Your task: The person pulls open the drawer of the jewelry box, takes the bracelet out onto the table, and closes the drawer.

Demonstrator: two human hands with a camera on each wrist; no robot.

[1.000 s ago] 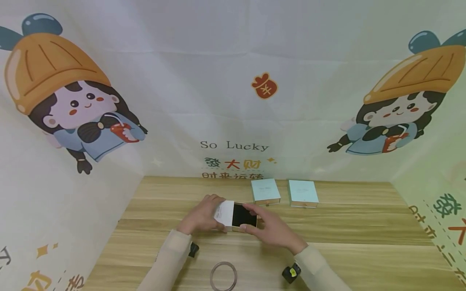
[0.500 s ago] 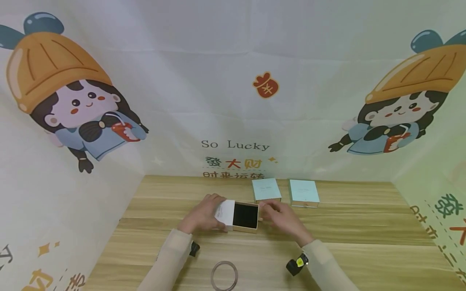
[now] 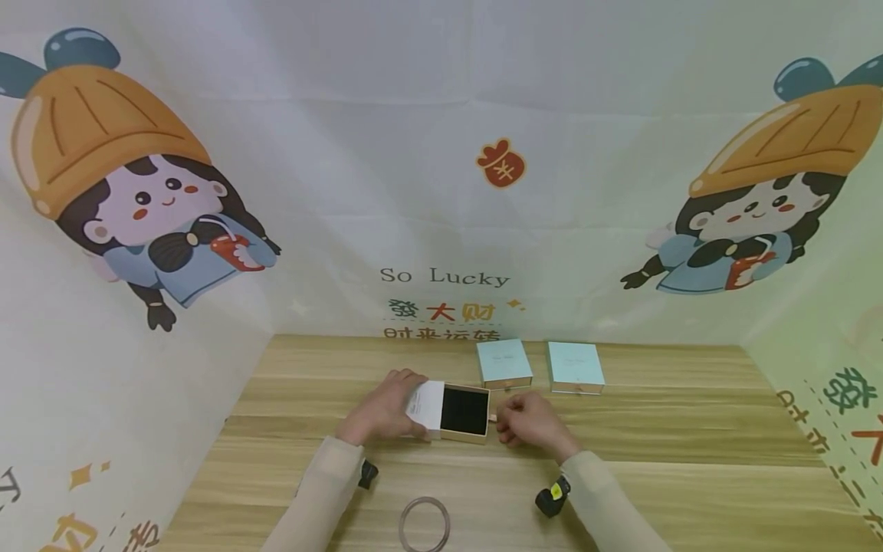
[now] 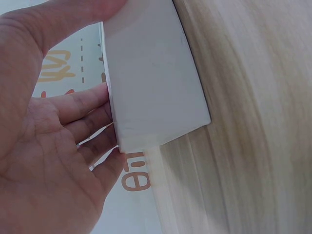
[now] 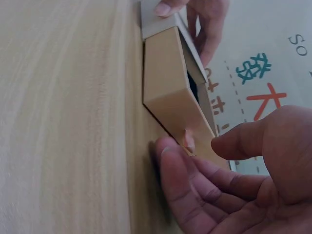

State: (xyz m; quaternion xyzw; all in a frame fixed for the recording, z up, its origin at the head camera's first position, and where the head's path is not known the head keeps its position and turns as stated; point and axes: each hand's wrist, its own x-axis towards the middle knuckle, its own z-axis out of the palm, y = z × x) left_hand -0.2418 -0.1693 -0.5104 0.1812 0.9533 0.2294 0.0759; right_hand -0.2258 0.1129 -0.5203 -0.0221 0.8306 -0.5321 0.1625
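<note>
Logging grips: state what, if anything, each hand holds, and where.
The left hand holds the white sleeve by opposite sides, between thumb and fingers. The right hand grips nothing: thumb and fingers are apart near the pull tab.

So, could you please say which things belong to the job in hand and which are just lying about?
Likely job:
white box
open drawer
pull tab
left hand
right hand
perhaps the bangle, untouched

Seemingly lying about:
left blue box
right blue box

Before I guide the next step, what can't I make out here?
Drawer, back end: head view, covered by white sleeve.
Left hand, thumb tip: left wrist view, cut by top edge.
Pull tab, outer end: head view, hidden by right hand.
Blue boxes, lettering: head view, too small.
</note>
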